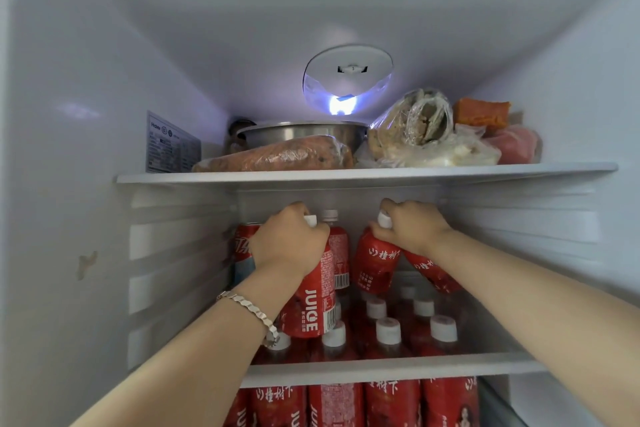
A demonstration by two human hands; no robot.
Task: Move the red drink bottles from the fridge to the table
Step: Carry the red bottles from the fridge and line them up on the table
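Your left hand (289, 243) is curled tight round the top of a tilted juice bottle (311, 308). Your right hand (412, 227) grips two more red bottles (375, 263) by the necks, above the capped rows on the fridge shelf (381, 369). This looks like the pick-up step; next, draw them out clear of the neighbours.

- A steel pot (301, 135) is seen on a white shelf (519, 170).
- A wrapped brown roll (277, 158) is laid just in front of the pot.
- Bagged food (412, 128) is piled right of the pot, an orange block (481, 113) beyond it.
- A lit lamp (348, 80) is mounted above the pot.
- A label (171, 142) is stuck left of the pot.
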